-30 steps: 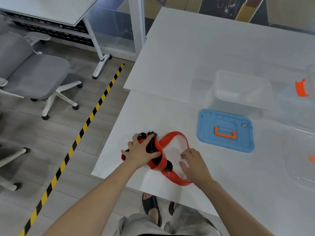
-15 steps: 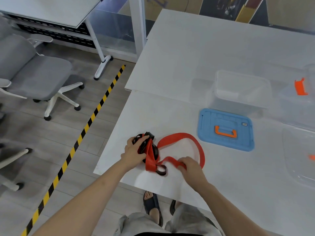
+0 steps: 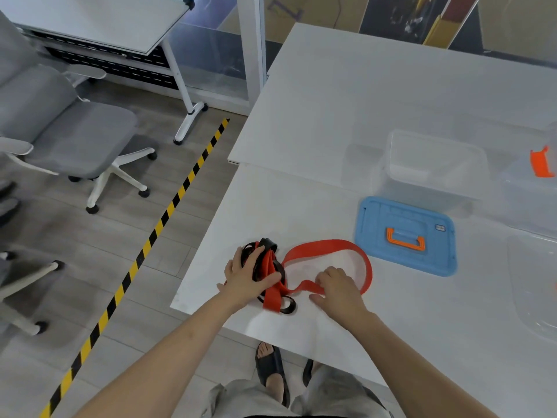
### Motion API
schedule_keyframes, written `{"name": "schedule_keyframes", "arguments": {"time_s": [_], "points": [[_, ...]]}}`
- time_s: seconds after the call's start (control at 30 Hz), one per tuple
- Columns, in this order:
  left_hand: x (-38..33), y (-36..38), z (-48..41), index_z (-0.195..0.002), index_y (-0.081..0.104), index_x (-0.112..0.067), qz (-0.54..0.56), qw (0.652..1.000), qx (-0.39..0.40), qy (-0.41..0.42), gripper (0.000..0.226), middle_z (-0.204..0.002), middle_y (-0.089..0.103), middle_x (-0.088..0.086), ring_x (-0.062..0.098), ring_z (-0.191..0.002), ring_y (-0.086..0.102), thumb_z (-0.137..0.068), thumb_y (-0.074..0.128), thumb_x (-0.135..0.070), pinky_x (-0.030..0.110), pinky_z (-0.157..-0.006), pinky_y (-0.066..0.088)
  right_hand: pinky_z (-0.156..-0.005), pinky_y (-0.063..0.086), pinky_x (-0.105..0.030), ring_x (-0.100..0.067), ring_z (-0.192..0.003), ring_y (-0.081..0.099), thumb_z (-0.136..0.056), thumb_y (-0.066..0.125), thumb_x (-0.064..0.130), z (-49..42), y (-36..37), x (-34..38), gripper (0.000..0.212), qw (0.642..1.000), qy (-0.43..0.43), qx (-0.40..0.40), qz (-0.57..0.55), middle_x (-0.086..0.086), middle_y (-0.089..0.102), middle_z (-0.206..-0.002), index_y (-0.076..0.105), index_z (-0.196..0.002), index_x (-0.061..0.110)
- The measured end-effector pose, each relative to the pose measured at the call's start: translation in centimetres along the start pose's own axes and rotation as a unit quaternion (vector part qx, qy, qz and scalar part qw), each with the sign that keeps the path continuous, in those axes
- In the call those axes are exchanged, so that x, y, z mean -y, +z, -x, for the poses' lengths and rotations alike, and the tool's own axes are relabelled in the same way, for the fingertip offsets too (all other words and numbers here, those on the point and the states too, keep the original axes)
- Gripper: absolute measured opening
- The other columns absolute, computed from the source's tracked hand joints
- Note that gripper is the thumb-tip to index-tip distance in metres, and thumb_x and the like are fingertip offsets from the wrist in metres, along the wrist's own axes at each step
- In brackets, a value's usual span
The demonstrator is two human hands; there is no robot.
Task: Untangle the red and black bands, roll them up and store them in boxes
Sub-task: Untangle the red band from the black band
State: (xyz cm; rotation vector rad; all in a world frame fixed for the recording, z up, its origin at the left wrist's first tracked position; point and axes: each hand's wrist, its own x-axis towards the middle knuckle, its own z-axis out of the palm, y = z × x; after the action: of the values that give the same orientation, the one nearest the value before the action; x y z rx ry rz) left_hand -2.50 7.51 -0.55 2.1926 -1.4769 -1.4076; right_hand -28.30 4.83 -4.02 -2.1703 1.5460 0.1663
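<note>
Left hand (image 3: 250, 279): fingers and thumb curled round the bunched black band (image 3: 266, 248), holding it down on the table (image 3: 301, 206) near the front left corner.
Right hand (image 3: 340, 291): fingers curled over a strand of the red band (image 3: 327, 245), gripping it just right of the bunch.
Red band: partly wound through the black bunch; the rest arcs in an open loop on the table, round behind the right hand.
Black band: one small loop sticks out at the near side of the bunch.
Blue lid (image 3: 405, 236): flat on the table, orange handle up, just beyond the red loop.
Clear box (image 3: 434, 167): open, behind the lid.
</note>
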Motion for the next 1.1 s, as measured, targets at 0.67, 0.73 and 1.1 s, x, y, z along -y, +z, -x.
{"name": "schedule_keyframes", "arguments": {"time_s": [0.67, 0.73, 1.1], "points": [[2.7, -0.4, -0.2, -0.157, 0.038, -0.038, 0.185, 0.967, -0.159, 0.075, 0.07, -0.134, 0.055, -0.025, -0.011, -0.121, 0.053, -0.103, 0.041, 0.007, 0.019, -0.114, 0.038, -0.087, 0.055, -0.045, -0.025, -0.097, 0.067, -0.105, 0.053, 0.036, -2.6, -2.6, 3.8, 0.022, 0.991, -0.082, 0.091, -0.059, 0.0, 0.07, -0.109, 0.062, -0.122, 0.024], [2.5, -0.9, -0.8, -0.151, 0.044, -0.042, 0.216, 0.959, -0.167, 0.079, 0.077, -0.141, 0.058, -0.014, 0.005, -0.132, 0.055, -0.097, 0.041, 0.012, 0.035, -0.117, 0.042, -0.089, 0.055, -0.04, -0.019, -0.095, 0.065, -0.106, 0.053, 0.036, -1.1, -3.6, 3.5, 0.021, 0.988, -0.074, 0.089, -0.105, 0.004, 0.066, -0.108, 0.064, -0.121, 0.027], [-0.3, -1.0, -3.4, -0.14, 0.045, -0.048, 0.076, 0.986, -0.116, 0.096, 0.062, -0.126, 0.066, -0.005, 0.029, -0.122, 0.06, -0.094, 0.048, -0.007, 0.052, -0.109, 0.046, -0.069, 0.046, -0.032, -0.013, -0.069, 0.058, -0.103, 0.048, 0.036, 3.0, -2.5, -1.0, 0.02, 0.952, 0.107, 0.115, -0.263, 0.004, 0.064, -0.078, 0.058, -0.087, 0.028]]}}
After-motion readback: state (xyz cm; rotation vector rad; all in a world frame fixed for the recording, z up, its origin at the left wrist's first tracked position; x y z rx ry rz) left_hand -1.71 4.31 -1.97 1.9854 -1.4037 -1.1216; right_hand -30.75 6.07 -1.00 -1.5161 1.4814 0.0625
